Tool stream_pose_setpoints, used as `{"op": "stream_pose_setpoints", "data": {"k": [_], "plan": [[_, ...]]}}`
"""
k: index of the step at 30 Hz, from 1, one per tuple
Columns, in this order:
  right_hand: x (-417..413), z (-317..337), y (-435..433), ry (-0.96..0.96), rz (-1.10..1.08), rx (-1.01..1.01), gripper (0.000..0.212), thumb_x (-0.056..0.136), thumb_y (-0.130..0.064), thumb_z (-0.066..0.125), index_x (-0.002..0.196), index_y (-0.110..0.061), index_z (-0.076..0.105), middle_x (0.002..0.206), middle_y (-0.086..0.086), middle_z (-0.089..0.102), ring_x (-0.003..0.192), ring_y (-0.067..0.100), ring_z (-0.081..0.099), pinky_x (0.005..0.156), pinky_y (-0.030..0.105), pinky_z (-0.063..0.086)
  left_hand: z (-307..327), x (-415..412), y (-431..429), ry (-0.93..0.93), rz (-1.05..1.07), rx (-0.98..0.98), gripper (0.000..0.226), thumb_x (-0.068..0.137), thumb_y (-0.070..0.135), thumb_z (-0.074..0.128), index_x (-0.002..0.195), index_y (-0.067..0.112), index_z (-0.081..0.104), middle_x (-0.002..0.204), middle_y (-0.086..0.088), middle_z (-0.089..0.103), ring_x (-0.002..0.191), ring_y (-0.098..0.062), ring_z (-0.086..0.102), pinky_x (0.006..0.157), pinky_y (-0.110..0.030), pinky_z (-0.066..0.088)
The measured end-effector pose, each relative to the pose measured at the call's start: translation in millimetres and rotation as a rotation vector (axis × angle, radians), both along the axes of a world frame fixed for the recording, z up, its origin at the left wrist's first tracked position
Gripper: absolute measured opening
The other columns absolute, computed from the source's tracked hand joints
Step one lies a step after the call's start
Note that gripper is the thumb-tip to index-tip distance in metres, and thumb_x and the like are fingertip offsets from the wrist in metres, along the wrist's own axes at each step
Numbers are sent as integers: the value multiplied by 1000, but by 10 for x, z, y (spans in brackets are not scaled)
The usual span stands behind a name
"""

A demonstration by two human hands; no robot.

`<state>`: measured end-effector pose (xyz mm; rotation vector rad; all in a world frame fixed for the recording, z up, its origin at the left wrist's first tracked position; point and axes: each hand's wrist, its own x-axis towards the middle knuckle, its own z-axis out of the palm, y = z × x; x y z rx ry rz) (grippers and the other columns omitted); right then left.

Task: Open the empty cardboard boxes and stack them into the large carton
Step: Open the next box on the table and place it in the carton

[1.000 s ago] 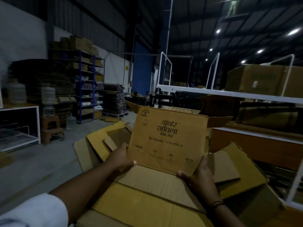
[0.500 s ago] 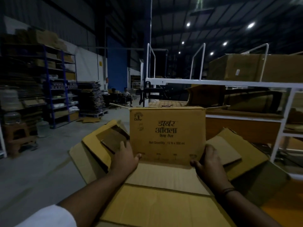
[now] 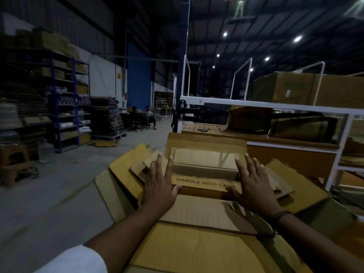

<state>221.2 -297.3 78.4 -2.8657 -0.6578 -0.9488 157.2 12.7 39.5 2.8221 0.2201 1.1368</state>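
Two spread hands, left hand [image 3: 160,186] and right hand [image 3: 254,185], are laid flat-fingered, gripping nothing, beside an opened box [image 3: 204,166]; loose flaps [image 3: 126,168] are crowded around it, backed by white racking [image 3: 275,105] on concrete floor [image 3: 59,194].

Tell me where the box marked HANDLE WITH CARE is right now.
In the head view it sits centre frame: the box lies between the left hand and right hand, both open-palmed on its sides, amid the large carton's flaps.
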Motion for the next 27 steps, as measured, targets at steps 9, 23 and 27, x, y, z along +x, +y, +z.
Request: {"op": "stream_pose_setpoints", "data": {"k": [9,23,27], "plan": [[100,-390,5,287,-60,144,95,78,-96,8,139,-33,43,136,-1,52,121,19,42,110,39,34,-27,53,60,110,-39,-121,98,85,77,8,157,17,36,144,-6,57,135,-28,42,113,-43,31],[-177,-150,-213,592,352,1566,72,104,-60,38,101,6,68,89,21,72,64,32,64,51,34,50,30,-34,172,-93,-570,-1269,55,100,67,35,125,29,66,131,-3,65,131,-29,55,102,-34,45],[-234,-114,-204,520,340,1204,61,105,-37,49,79,13,73,85,6,79,80,23,74,75,37,53,12,-43,231,-32,-699,-1160,72,114,33,23,87,-4,78,93,-10,79,117,-20,66,115,-42,38]]}}
